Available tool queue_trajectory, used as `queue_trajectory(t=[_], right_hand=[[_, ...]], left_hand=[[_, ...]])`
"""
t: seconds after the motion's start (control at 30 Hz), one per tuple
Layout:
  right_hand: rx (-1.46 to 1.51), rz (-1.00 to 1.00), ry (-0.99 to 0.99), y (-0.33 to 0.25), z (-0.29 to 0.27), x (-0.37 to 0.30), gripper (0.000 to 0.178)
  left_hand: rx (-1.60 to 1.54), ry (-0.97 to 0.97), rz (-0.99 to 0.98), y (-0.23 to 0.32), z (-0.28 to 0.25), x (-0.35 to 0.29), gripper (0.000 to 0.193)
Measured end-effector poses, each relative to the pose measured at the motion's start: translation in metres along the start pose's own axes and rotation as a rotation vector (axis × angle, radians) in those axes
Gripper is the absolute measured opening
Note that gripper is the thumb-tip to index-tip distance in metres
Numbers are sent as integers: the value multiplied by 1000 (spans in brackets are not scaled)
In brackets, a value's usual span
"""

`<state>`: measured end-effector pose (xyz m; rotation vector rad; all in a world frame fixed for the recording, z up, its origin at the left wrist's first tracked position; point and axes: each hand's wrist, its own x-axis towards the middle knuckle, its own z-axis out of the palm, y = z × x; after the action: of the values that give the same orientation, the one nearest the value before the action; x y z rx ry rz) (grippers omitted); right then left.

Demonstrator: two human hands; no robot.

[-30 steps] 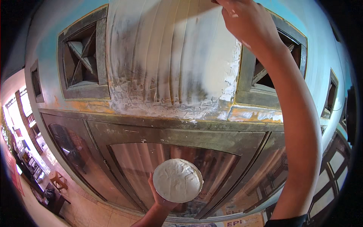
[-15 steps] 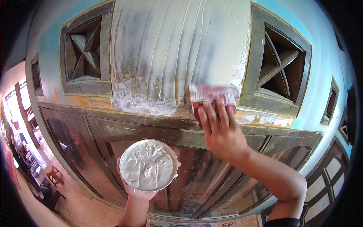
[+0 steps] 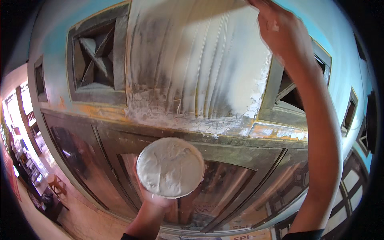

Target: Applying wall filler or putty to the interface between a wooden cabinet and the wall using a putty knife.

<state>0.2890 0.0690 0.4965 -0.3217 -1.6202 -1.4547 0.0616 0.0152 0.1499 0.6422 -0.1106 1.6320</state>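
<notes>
My left hand [image 3: 156, 199] grips a round tub of white putty [image 3: 171, 168] from below, in front of the brown wooden door panels. The putty fills it to the rim, with a lumpy, smeared surface. My right hand [image 3: 276, 28] is raised at the top of the picture, against the wall patch. Its fingers run past the upper edge, so the red putty spreader seen in it half a second ago is out of sight. Streaky white putty covers the wall patch [image 3: 192, 68], with ridges, dark grey areas and a rough lower border.
Wooden vents with crossed bars flank the patch: the left vent [image 3: 98, 56] and the right vent [image 3: 290, 96], partly behind my forearm. A wooden ledge [image 3: 168, 132] runs below. A brown stool [image 3: 57, 185] stands on the tiled floor [image 3: 86, 216] at lower left.
My right hand has swept up from the patch's lower edge to the picture's top, carrying the spreader out of view. The putty tub has shifted slightly right. The lower patch is now uncovered.
</notes>
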Motion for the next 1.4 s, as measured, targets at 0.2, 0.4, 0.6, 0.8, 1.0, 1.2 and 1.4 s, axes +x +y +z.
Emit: queue_trajectory(t=[0.2, 0.4, 0.6, 0.8, 1.0, 1.2, 1.4], right_hand=[[-292, 40, -217, 39, 43, -13, 47], [-312, -103, -388, -72, 33, -83, 50], [-84, -153, -594, -172, -9, -172, 49], [66, -119, -664, -185, -44, -156, 45], [-127, 126, -383, -60, -11, -31, 50], [-49, 30, -56, -9, 48, 19, 35], [-221, -62, -311, -112, 62, -63, 47]], left_hand=[[72, 186, 93, 1, -16, 15, 78], [-15, -20, 59, 26, 3, 18, 85], [49, -84, 1, 41, 7, 17, 92], [-13, 24, 87, 45, -19, 15, 78], [-32, 47, 78, 50, -13, 3, 73], [-30, 122, 127, 47, -13, 2, 76], [-13, -72, 146, 71, -25, 1, 87]])
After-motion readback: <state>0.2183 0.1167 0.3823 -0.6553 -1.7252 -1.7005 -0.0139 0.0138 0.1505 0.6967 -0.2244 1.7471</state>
